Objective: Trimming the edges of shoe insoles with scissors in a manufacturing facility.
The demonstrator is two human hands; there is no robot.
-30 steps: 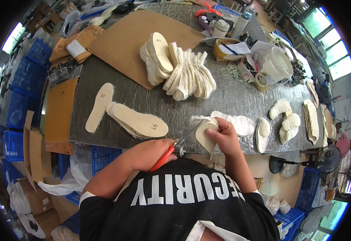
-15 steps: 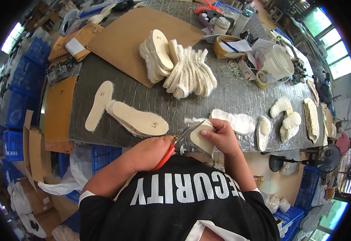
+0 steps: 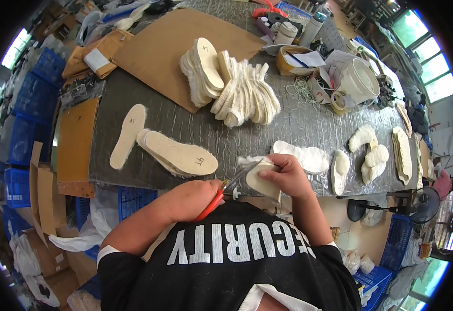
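Dark worktable (image 3: 177,119), blue crates (image 3: 16,187), windows (image 3: 427,54), scissors (image 3: 234,182), insole (image 3: 258,181)

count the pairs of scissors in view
1: the red-handled scissors, in the left hand, at the insole held by the right hand. Others may be hidden.

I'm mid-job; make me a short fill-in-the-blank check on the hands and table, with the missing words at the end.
1. The left hand holds scissors with ____ handles.
2. The right hand pinches a pale insole between its fingers and ____.
3. The large sheet of board partly under the insole pile is ____.
4. The bucket is ____.

Missing words: red; thumb; brown; white.
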